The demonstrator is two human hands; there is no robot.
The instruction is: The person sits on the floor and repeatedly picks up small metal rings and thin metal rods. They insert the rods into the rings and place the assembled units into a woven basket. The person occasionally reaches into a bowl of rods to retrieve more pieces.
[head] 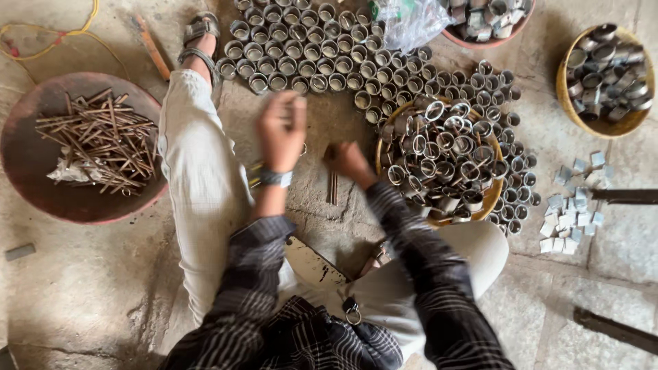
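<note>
The person sits on a stone floor [96, 288], legs spread, with a yellow basket [491, 199] of loose metal rings [439, 154] just ahead of the right knee. The left hand [281, 130] is raised and blurred left of the basket; its grip looks partly closed, but whether it holds a ring cannot be told. The right hand [348, 161], touching or just beside the basket's left rim, is curled over thin rods [333, 186] that stand on the floor below it; the grip seems closed about their tops, though the blur leaves that uncertain.

Rows of upright rings [301, 51] stand beyond the basket, packed close. A careless sweep of the left hand could likely topple them, since they stand edge to edge. The rods could slip from a loose grip and roll toward the knee.

Far left of the basket sits a red bowl [41, 185] of rusty rods. To its right lie small square plates [569, 219], and beyond those a second basket [603, 130]. The floor is rough, dusty and cracked.
</note>
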